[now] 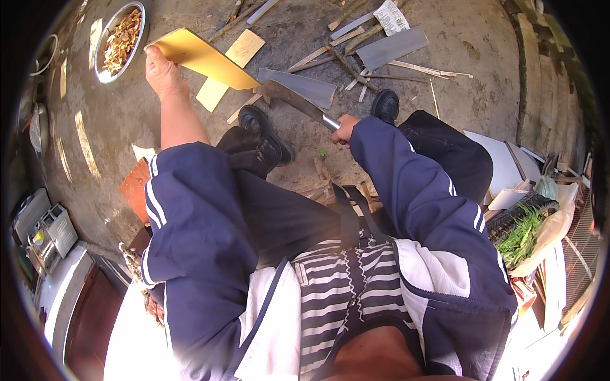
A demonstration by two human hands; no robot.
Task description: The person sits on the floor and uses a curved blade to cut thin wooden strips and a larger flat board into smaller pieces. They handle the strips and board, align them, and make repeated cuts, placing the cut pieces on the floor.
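My left hand (164,73) is closed on the upper left end of a yellow board (202,56), which it holds up at a slant above the ground. In my right hand (345,129) is the metal handle of a long, dark-bladed chopping knife (295,101). Its blade points left, and its broad tip is close to the board's lower right corner; whether they touch I cannot tell. Behind the raised board lies another yellow board piece (245,48). A grey board (305,87) rests on the ground beyond the blade.
Scattered wood strips (318,60), sticks and a grey plank (395,49) lie ahead. At the far left stands a metal basin (143,28) of brownish pieces. My shoes (262,130) flank the work area. Green leaves (522,238) in a basket and white panels are at the right.
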